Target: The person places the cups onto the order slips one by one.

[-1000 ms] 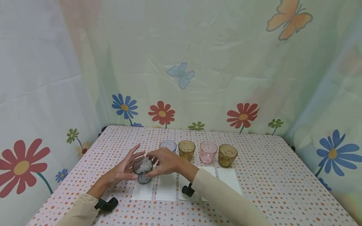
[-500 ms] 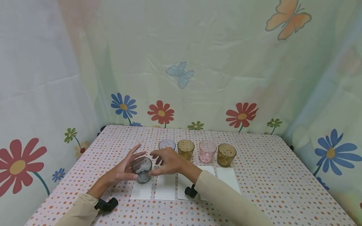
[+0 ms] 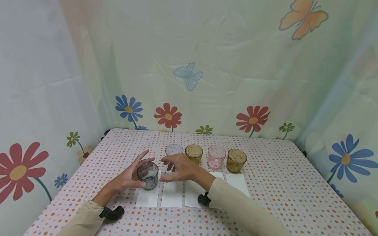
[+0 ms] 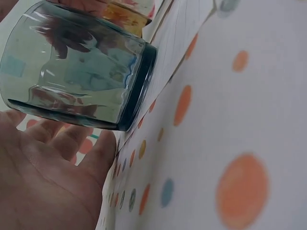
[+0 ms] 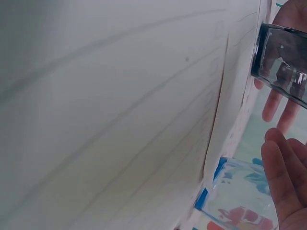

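Observation:
A smoky grey-blue glass tumbler (image 3: 148, 177) stands upright at the far end of the leftmost white paper strip (image 3: 147, 199). My left hand (image 3: 130, 176) is spread around its left side, thumb in front and fingers behind. In the left wrist view, the relaxed fingers (image 4: 98, 153) lie beside the tumbler (image 4: 76, 72) without wrapping round it. To the tumbler's right, my right hand (image 3: 182, 167) hovers over the second paper strip (image 3: 172, 196) with loosely bent fingers and nothing in them. In the right wrist view a gap separates its fingertips from the tumbler (image 5: 285, 62).
Behind the strips, a row of tumblers runs rightward: a pale bluish one (image 3: 173, 150) partly hidden by my right hand, an amber one (image 3: 194, 155), a pink one (image 3: 216, 159) and a darker amber one (image 3: 236, 161). More paper strips (image 3: 237, 183) lie to the right on the dotted tablecloth (image 3: 283, 196).
My right hand has moved away from the grey-blue tumbler to the right, its thumb and fingers leaving the glass. My left hand and the tumbler have stayed nearly in place.

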The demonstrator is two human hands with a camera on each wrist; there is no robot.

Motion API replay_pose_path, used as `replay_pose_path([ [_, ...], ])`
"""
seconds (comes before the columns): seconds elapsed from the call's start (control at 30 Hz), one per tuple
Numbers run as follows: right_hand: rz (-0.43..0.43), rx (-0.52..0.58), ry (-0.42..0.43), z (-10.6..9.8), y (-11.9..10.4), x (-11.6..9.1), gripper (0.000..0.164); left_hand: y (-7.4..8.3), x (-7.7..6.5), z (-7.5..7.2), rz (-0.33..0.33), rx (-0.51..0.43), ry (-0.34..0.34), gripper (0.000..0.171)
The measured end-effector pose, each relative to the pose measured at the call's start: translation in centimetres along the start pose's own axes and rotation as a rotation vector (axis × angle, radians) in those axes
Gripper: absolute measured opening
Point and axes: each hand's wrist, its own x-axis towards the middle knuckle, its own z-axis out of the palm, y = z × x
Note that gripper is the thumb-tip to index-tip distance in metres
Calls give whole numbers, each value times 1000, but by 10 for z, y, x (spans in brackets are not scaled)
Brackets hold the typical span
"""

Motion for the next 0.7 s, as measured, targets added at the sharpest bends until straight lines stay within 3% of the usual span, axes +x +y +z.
replay_pose_path([
  [0.4, -7, 32, 42, 1, 0, -9, 59, -8, 3, 4, 35, -83, 64, 112],
  [0.7, -18, 7, 46, -4, 0, -9, 58, -12, 7, 7, 72, -119, 80, 107],
])
